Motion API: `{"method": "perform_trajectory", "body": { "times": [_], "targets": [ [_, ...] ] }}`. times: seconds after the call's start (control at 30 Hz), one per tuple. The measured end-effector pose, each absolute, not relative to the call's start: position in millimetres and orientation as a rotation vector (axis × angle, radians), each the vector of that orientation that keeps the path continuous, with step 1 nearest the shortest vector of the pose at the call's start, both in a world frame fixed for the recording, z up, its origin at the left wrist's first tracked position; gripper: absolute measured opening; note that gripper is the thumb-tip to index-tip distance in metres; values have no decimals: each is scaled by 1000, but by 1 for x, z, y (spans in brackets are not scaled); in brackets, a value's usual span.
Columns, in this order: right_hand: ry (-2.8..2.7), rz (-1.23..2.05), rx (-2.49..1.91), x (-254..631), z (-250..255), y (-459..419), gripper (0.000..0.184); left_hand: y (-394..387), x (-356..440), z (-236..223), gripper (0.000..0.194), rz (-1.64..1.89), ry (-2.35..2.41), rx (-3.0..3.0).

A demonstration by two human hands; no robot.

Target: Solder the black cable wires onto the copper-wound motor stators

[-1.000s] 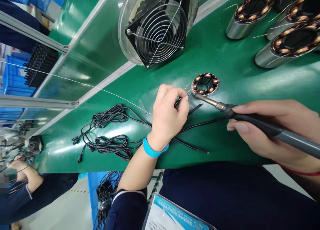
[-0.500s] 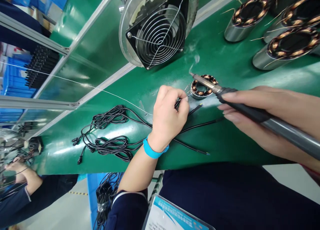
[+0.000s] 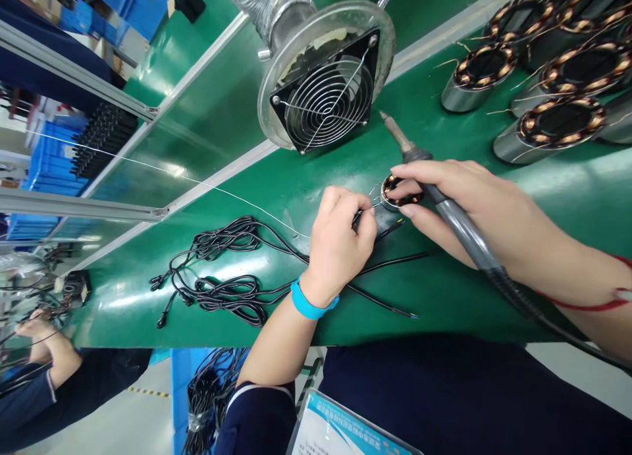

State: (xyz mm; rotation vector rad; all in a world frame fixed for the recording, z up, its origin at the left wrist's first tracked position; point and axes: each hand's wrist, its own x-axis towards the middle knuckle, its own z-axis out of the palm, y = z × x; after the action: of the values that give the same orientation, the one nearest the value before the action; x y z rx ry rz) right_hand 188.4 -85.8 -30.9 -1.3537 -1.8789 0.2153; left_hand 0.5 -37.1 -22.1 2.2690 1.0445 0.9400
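Note:
My left hand [image 3: 340,241] is closed, its thumb and forefinger pinching a black cable end beside a small copper-wound stator [image 3: 386,195]. Thin leads run from that stator toward the pinch. A thin silvery strand [image 3: 237,197], which looks like solder wire, comes in from the left and disappears at this hand. In my right hand [image 3: 484,208] lies a soldering iron [image 3: 457,224], its tip pointing up and away, clear of the stator. Fingertips of the same hand touch the stator and hide part of it. Black cables [image 3: 227,290] pass beneath my left wrist.
A fume extractor fan [image 3: 328,112] with a wire guard stands behind the stator. Several larger stators [image 3: 563,122] crowd the back right of the green bench [image 3: 464,297]. At far left are a co-worker's hands [image 3: 42,330]. Below the bench edge, a blue bin [image 3: 180,376] holds bundled cables.
The soldering iron has swung back from above the stator, its tip now pointing toward the fan. My right fingers have come down onto the stator. Smoke is gone; the left hand keeps its pinch.

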Motion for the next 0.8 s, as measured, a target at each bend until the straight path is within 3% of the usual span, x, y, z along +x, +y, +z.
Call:
{"method": "perform_trajectory", "body": {
  "times": [0.17,0.27,0.63,0.8],
  "targets": [
    [-1858,274,-1330,190,-39,-83,47,-33,-7,-20,25,658,1187,1646],
    [-1962,250,-1298,191,-48,-74,47,-25,-10,-15,12,406,1118,1256],
    [-1976,205,-1251,195,-49,-76,51,-20,10,-6,15,560,1183,939],
    [-1993,131,-1190,195,-47,-72,42,-20,13,-9,20,512,1155,927]
  ]
}}
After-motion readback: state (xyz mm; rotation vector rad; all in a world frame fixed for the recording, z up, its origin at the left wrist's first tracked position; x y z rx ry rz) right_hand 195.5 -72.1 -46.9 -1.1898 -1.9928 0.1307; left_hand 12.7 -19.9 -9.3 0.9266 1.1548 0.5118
